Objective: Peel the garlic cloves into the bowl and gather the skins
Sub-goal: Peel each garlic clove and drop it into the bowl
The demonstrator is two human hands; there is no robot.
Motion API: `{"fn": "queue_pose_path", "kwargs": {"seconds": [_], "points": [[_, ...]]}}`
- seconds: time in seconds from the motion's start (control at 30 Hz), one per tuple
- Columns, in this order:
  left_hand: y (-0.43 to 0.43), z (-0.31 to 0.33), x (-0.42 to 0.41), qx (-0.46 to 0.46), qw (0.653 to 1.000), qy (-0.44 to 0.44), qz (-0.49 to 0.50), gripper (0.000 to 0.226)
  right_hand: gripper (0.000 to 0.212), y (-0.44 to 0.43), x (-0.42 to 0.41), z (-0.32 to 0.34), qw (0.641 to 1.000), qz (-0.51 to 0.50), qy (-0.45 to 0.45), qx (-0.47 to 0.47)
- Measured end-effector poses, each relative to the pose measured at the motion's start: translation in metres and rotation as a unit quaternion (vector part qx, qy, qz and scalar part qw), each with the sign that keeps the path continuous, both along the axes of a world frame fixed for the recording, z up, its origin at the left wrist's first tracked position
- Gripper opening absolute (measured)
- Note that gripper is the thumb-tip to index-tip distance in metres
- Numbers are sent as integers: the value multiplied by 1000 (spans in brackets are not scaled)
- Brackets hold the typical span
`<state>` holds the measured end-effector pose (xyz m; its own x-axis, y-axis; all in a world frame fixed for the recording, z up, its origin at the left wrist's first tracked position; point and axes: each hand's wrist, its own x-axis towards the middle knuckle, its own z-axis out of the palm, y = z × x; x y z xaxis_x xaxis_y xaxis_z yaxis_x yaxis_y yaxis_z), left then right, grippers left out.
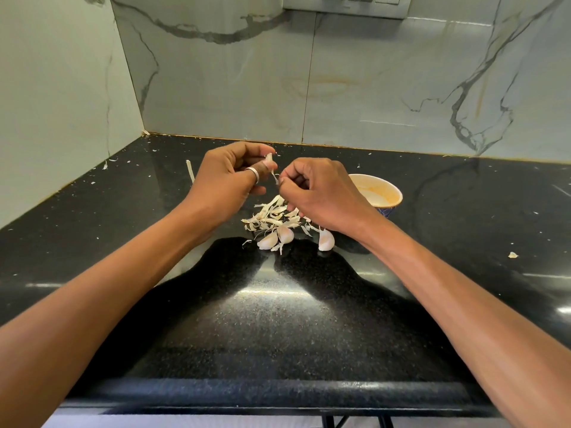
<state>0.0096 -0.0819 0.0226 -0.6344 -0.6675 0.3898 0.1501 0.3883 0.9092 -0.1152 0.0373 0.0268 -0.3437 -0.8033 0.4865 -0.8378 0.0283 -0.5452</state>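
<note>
My left hand (228, 177), with a ring on one finger, pinches a garlic clove (269, 160) above the black counter. A thin strip of skin (275, 177) hangs from the clove, and my right hand (318, 193) pinches its lower end. Below the hands lies a pile of papery skins (272, 219). Three unpeeled cloves sit at the pile's near edge: two together (276, 237) and one to the right (326, 239). A small bowl (384, 193) with a pale inside stands just right of my right hand; its contents are hidden.
The black speckled counter (278, 319) runs into a corner of marble walls at left and back. Small skin scraps dot it, one at the right (513, 255) and a long strip behind my left hand (190, 171). The counter's front edge lies close to me.
</note>
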Motion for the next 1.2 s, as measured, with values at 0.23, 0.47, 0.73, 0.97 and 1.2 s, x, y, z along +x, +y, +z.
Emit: {"fn": "queue_pose_path", "kwargs": {"seconds": [0.23, 0.47, 0.73, 0.97, 1.2], "points": [[-1, 4, 0, 84, 995, 46, 5, 20, 14, 1, 0, 0, 1000, -5, -11, -5], [0, 6, 2, 92, 995, 31, -18, 19, 16, 0, -2, -2, 1000, -12, -7, -8], [1, 3, 1, 63, 997, 2, -35, 23, 11, -1, -7, -2, 1000, -18, 15, -20], [3, 0, 1, 22, 998, -19, -52, 22, 19, 1, -7, 0, 1000, -9, 1, -30], [2, -2, 1, -10, 999, -27, -38, 22, 10, -2, -9, -2, 999, -30, -18, -37]]}}
